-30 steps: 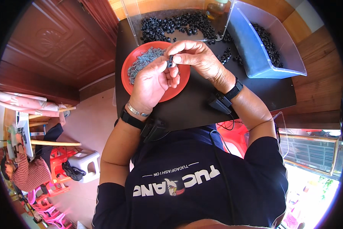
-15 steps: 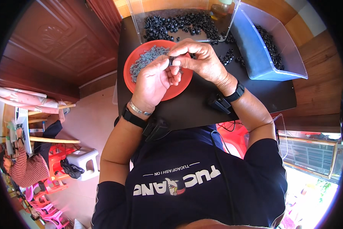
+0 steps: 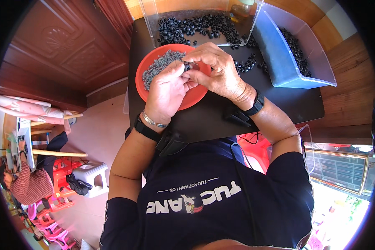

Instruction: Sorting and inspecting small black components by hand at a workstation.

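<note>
My left hand [image 3: 168, 89] is closed on a small black round part [image 3: 187, 66], pinched between thumb and fingers above an orange bowl [image 3: 140, 71]. My right hand [image 3: 218, 73] meets it from the other side, its thumb and forefinger curved around the same part; whether they grip anything else is hidden. Many small grey pieces [image 3: 160, 64] fill the left side of the bowl. Just right of my right hand lies a short cluster of black round parts [image 3: 248, 63] on the dark table [image 3: 204, 121].
A clear bin [image 3: 150, 25] at the far side holds many black parts [image 3: 183, 27]. At the right stands a bluish bin [image 3: 281, 62] with more. Dark wrist-side devices [image 3: 170, 143] rest near the table's front edge. A person in striped clothing [image 3: 31, 185] sits far left, near stools [image 3: 93, 177].
My right forefinger and thumb have spread apart around the black part, which shows more plainly. My left hand has barely moved.
</note>
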{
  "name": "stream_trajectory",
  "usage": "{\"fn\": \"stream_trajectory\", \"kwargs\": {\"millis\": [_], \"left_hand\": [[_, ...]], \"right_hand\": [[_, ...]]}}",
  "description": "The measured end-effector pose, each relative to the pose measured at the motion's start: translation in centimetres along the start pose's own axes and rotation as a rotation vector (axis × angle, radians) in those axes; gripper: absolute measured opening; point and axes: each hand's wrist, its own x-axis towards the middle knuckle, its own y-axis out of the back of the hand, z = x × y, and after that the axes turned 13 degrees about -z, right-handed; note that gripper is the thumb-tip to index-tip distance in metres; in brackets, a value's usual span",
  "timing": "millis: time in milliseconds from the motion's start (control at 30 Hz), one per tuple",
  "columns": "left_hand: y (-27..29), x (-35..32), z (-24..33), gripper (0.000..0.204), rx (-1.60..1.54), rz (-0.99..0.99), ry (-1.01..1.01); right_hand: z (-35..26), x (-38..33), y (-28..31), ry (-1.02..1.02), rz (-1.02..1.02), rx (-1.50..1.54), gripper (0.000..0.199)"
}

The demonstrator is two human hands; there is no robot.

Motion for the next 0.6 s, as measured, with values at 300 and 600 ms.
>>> {"fn": "stream_trajectory", "kwargs": {"millis": [300,600], "left_hand": [[-0.11,0.10,-0.16,0.020,0.053,-0.009,-0.043],[-0.35,0.03,-0.43,0.024,0.094,-0.035,-0.108]], "right_hand": [[-0.42,0.26,0.19,0.015,0.090,-0.021,0.031],[-0.69,0.38,0.35,0.034,0.086,-0.099,0.031]]}}
